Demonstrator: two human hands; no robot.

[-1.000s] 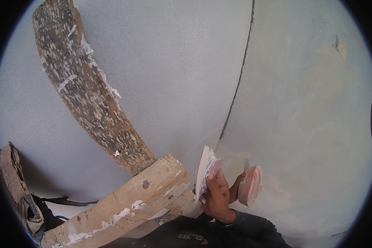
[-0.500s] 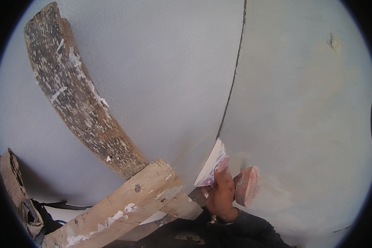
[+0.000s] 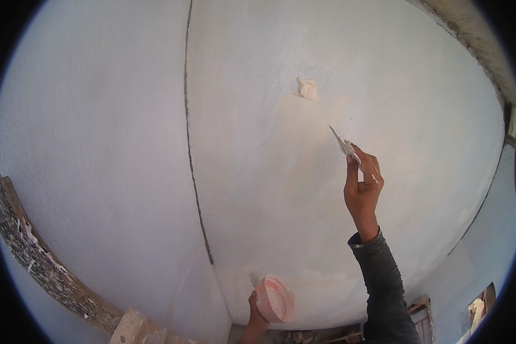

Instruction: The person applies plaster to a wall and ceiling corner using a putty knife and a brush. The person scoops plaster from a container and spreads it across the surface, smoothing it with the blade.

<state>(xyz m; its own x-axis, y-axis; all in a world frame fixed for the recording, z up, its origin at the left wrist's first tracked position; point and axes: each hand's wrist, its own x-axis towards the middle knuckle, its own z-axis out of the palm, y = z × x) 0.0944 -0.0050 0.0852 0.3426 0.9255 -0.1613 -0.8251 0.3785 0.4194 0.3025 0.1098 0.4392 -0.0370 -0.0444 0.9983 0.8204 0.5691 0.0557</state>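
Observation:
My right hand (image 3: 363, 186) is raised in front of a pale plastered surface (image 3: 258, 189). Its fingers pinch a putty knife (image 3: 346, 147) smeared with white filler, its blade pointing up and left. Whether the blade touches the surface I cannot tell. Up and left of the blade is a rough cream patch (image 3: 308, 89). Low in the middle, my left hand (image 3: 255, 316) grips a pink bowl (image 3: 275, 299) with whitish paste in it, tilted toward me. A small greyish flat piece (image 3: 254, 279) shows beside the bowl's rim; its kind is unclear.
A dark joint line (image 3: 190, 143) runs down the plastered surface. A paint-spattered curved timber (image 3: 46, 264) meets a lighter wooden beam (image 3: 133, 328) at the lower left. A rough ledge (image 3: 470, 31) borders the upper right; an opening (image 3: 481, 307) is at the lower right.
The view has swung right and the timbers have slid to the lower left. The putty knife, earlier at the foot of the joint line near the bowl, is now up near the cream patch.

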